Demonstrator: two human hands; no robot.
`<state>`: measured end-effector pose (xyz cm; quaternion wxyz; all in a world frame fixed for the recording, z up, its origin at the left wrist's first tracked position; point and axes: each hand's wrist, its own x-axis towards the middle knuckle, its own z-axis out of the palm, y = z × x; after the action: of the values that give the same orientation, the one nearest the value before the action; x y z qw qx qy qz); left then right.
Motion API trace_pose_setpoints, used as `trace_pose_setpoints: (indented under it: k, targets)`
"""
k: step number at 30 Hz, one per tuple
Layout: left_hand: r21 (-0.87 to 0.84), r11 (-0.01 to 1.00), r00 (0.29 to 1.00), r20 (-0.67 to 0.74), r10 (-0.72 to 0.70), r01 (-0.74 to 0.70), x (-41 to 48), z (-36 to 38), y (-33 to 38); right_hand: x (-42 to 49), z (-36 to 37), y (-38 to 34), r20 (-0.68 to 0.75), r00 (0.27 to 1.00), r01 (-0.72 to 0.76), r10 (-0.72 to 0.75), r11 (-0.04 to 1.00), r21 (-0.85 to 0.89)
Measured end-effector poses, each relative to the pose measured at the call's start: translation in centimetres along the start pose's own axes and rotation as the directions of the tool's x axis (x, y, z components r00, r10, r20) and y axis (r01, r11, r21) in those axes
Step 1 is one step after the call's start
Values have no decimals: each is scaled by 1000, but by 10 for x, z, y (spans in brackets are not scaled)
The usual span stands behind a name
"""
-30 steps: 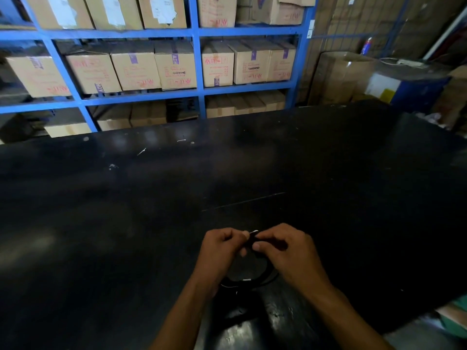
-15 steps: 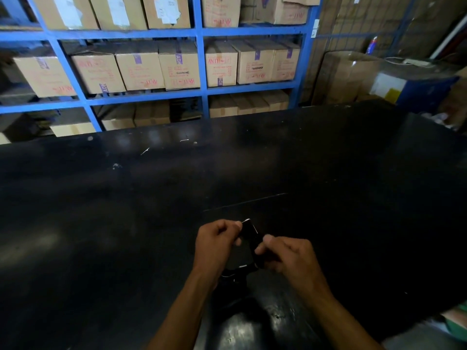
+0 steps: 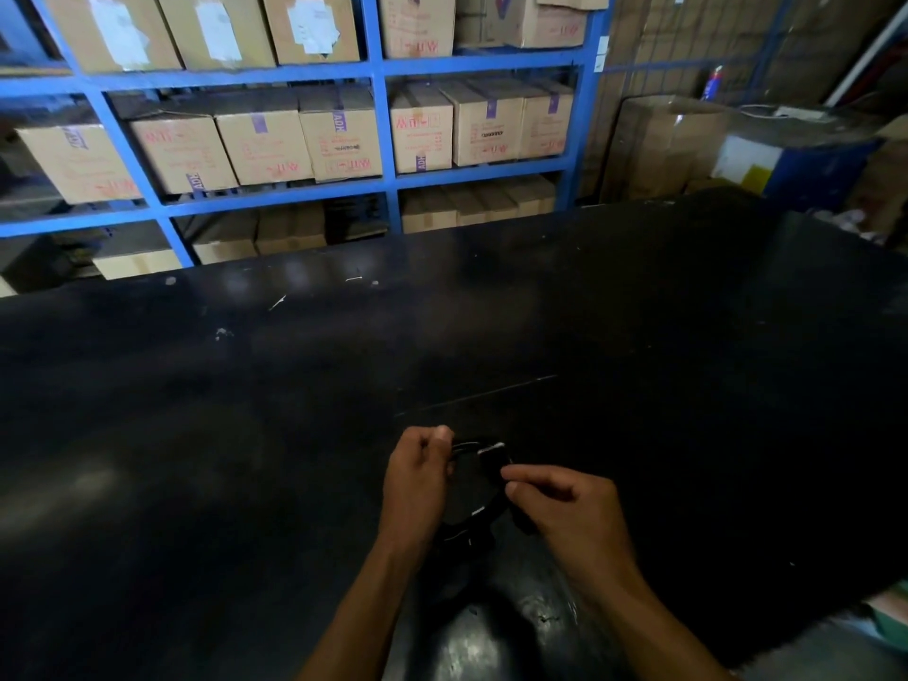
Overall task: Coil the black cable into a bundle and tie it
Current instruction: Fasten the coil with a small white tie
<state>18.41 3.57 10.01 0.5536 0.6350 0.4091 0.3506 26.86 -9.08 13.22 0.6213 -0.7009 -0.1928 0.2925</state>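
Hands apart since earlier; cable (image 3: 484, 484) over black table (image 3: 245, 459).

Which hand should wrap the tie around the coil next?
Probably the right hand: its fingertips pinch at the black cable near the small white tie end, while the left hand grips the coil's other side, steadying it.

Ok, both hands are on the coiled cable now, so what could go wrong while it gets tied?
1. The left hand and right hand pinch the black cable only at its edges, so loops could spring loose.
2. The cable is hard to see against the black table, so a stray loop could be missed.
3. I can't make out a tie clearly, so it may not be secured.
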Motion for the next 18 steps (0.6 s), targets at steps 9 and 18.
trace_pose_setpoints:
  k: [9,18]
  targets:
    - [-56,998,998,43,-36,38,-8,16,-5,7,18,3,-31,981,-187,191,977,99]
    - [171,975,989,21,-150,144,-6,19,-11,7,25,6,-150,972,-153,181,972,179]
